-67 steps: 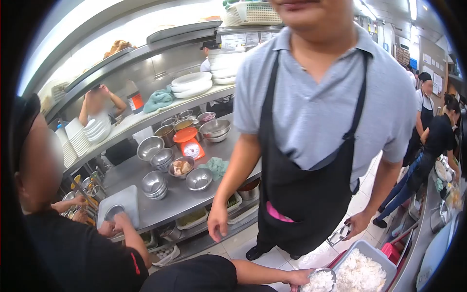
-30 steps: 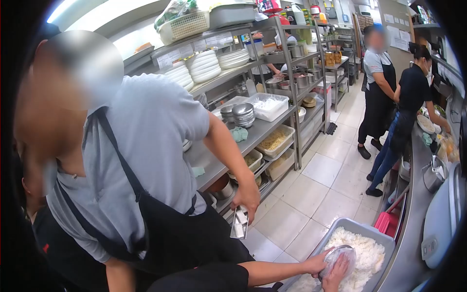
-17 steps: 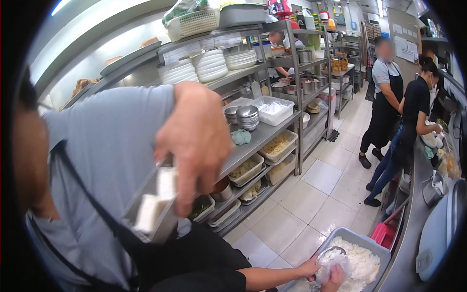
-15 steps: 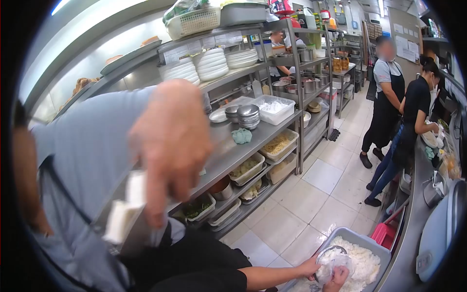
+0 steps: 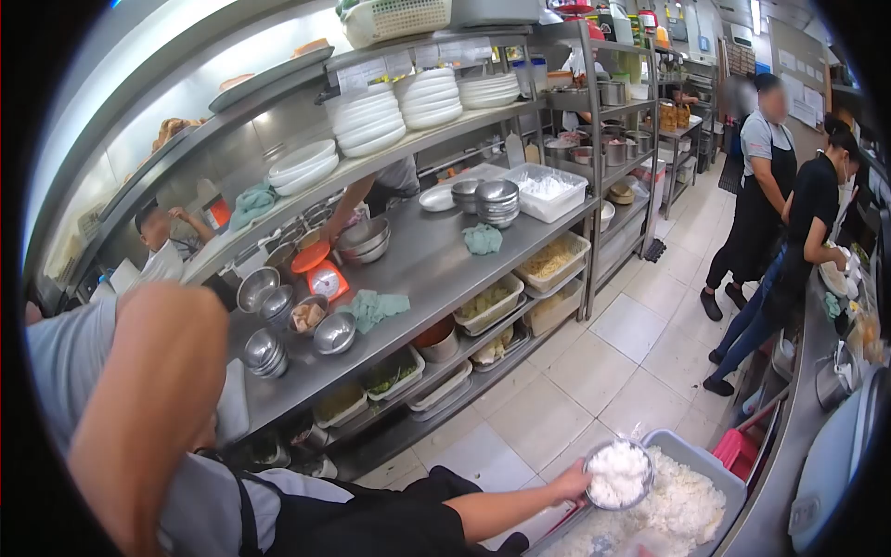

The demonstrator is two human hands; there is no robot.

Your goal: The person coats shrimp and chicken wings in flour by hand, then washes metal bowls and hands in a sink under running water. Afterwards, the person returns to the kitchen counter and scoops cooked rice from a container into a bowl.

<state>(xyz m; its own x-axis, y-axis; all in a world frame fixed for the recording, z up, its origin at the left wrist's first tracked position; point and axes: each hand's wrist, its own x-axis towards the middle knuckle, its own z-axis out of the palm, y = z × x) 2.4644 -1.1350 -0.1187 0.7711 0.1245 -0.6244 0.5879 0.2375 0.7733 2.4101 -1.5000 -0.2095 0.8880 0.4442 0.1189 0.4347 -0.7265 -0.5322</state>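
Note:
My left hand [image 5: 573,481] grips the rim of a round metal bowl [image 5: 642,493], which is heaped with white cooked rice [image 5: 616,470]. It is held over the left edge of a grey plastic tub [image 5: 740,483] filled with more rice [image 5: 687,492]. My right hand [image 5: 642,550] is at the bottom edge of the view, low over the tub. Only a blurred bit of it shows, near something pale and see-through, so its fingers cannot be made out.
A co-worker's bent arm [image 5: 148,399] fills the near left. Beyond, a steel counter [image 5: 418,278] holds metal bowls, an orange scale [image 5: 325,281] and green cloths. Two people stand at the right-hand counter [image 5: 789,455]. A pink-red container [image 5: 736,452] sits beside the tub.
The bowl has tipped toward me, showing its heaped rice, and my right hand has dropped from it toward the bottom edge. The nearby co-worker's hand, carrying white pieces on a blade, has left view.

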